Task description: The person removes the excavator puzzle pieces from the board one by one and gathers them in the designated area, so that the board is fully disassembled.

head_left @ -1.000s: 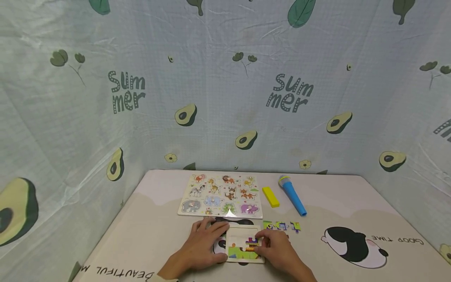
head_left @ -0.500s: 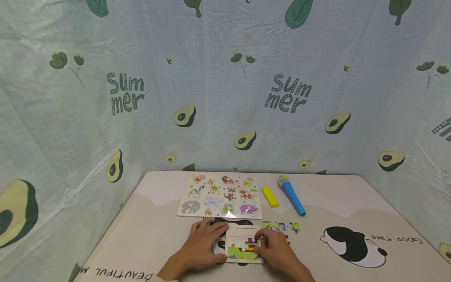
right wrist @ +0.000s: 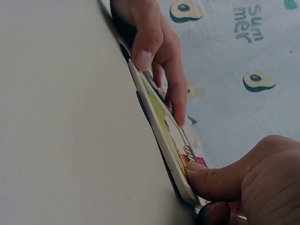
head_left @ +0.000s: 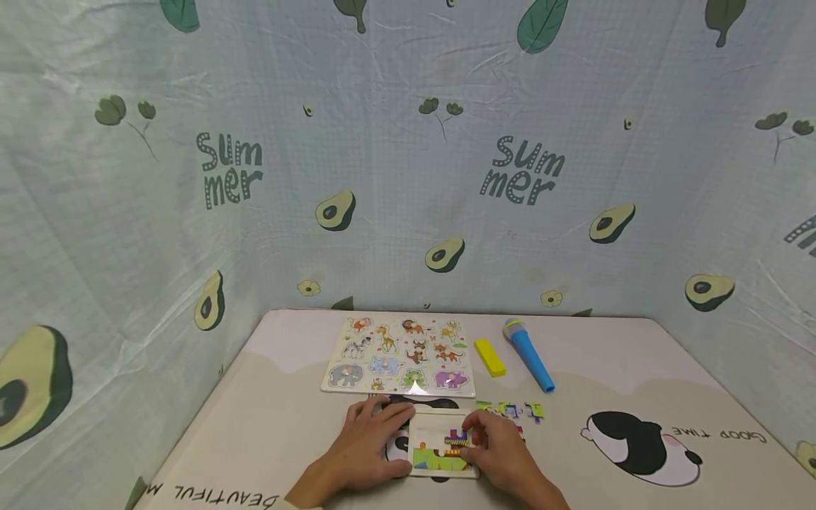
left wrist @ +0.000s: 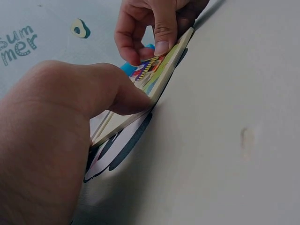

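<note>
A small wooden jigsaw tray [head_left: 428, 423] lies on the table between both hands, with green pieces [head_left: 436, 460] fitted along its near side. My left hand [head_left: 363, 445] holds the tray's left side, thumb at the near corner and fingertips at the far one. My right hand [head_left: 503, 450] pinches a purple and red puzzle piece [head_left: 456, 438] with yellow-black stripes, at the tray's right side. The right wrist view shows the right thumb [right wrist: 201, 178] pressed against that puzzle piece [right wrist: 198, 160]. Whether it lies flat is partly hidden by the fingers.
Several loose puzzle pieces [head_left: 534, 411] lie just beyond the right hand, some covered by it. Behind the tray is an animal puzzle board [head_left: 398, 347]. A yellow block [head_left: 489, 357] and a blue toy microphone [head_left: 530, 358] lie farther right. Printed cloth hangs around the table.
Both hands keep nearly the same places and the tray stays put. Only a slight shift of the head camera and tiny right-finger movement show.
</note>
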Demonstrator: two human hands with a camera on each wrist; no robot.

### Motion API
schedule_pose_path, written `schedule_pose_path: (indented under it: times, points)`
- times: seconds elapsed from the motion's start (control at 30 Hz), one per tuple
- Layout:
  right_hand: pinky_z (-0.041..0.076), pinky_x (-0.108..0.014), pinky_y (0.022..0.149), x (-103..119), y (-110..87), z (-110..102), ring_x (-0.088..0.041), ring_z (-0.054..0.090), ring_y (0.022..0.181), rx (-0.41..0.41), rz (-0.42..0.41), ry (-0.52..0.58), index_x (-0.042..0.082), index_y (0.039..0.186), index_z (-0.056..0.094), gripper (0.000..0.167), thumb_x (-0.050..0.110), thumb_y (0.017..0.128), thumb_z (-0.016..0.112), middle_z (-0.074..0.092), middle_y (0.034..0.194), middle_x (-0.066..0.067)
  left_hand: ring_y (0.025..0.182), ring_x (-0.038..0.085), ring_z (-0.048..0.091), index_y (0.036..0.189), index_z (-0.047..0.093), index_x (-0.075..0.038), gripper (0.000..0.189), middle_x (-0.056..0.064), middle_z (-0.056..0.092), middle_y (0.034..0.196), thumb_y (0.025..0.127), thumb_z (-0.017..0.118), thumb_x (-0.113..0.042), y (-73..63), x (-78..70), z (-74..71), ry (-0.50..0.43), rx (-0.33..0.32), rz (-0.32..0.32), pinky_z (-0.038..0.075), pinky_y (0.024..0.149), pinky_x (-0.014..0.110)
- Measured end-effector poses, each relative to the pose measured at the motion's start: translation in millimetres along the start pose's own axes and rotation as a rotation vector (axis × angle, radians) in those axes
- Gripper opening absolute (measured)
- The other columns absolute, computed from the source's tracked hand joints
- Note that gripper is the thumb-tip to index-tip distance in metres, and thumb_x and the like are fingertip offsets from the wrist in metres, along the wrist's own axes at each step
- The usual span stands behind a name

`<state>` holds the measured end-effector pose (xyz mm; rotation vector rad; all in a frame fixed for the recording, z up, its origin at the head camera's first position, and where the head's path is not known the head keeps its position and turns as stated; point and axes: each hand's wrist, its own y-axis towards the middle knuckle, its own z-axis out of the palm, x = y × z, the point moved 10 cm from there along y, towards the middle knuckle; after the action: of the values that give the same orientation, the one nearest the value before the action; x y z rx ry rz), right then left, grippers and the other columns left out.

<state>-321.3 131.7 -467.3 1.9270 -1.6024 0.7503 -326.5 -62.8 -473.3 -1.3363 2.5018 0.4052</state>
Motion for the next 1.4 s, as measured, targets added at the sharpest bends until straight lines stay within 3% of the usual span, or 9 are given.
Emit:
schedule_pose_path:
  times: [0.2, 0.53, 0.73, 1.0, 1.4]
  points:
    - [0.038, -0.026, 0.065, -1.2, -0.9, -3.1, -0.016, 0.048, 0.077, -0.034, 0.017, -0.015, 0.015, 0.099, 0.066, 0.029, 0.015, 0.079, 0.087, 0.06, 0.092, 0.003, 0.144, 0.034, 0.032, 0.152, 0.049, -0.027, 0.08, -0.01, 0.046, 0.155, 0.082, 0.066, -0.061, -0.2, 0.0, 0.7, -0.003, 0.009, -0.004, 0.025, 0.109, 0.064]
    - [0.043, -0.022, 0.058, 2.7, -1.9, 2.3, -0.015, 0.051, 0.067, 0.009, -0.06, 0.129, 0.012, 0.097, 0.062, 0.024, 0.005, 0.083, 0.08, 0.059, 0.083, 0.002, 0.144, 0.033, 0.033, 0.152, 0.049, -0.027, 0.08, -0.01, 0.046, 0.154, 0.082, 0.066, -0.06, 0.4, 1.0, 0.5, 0.0, 0.001, -0.004, 0.025, 0.109, 0.063]
    - [0.045, -0.023, 0.06, 4.6, -3.4, 1.8, -0.014, 0.052, 0.068, 0.017, -0.09, 0.157, 0.011, 0.096, 0.062, 0.02, 0.005, 0.085, 0.078, 0.059, 0.083, 0.002, 0.144, 0.033, 0.033, 0.152, 0.049, -0.026, 0.08, -0.01, 0.046, 0.154, 0.082, 0.066, -0.059, -0.3, 1.0, 0.2, -0.006, -0.002, -0.003, 0.025, 0.109, 0.063]
    - [0.051, -0.022, 0.069, 0.4, -2.5, -11.8, -0.017, 0.056, 0.078, -0.082, -0.057, 0.16, 0.012, 0.099, 0.066, 0.015, 0.005, 0.089, 0.074, 0.061, 0.086, 0.002, 0.144, 0.033, 0.032, 0.152, 0.048, -0.027, 0.08, -0.011, 0.045, 0.155, 0.082, 0.066, -0.06, 0.4, 1.1, 0.7, -0.011, -0.001, -0.003, 0.024, 0.109, 0.063]
    - [0.048, -0.025, 0.05, -10.5, -6.3, -44.8, -0.016, 0.053, 0.056, -0.203, 0.01, 0.295, 0.006, 0.1, 0.069, 0.009, 0.003, 0.092, 0.07, 0.06, 0.076, -0.003, 0.144, 0.033, 0.032, 0.152, 0.049, -0.026, 0.08, -0.011, 0.046, 0.154, 0.081, 0.065, -0.06, 0.9, 0.9, -0.4, -0.006, 0.002, 0.003, 0.025, 0.109, 0.062]
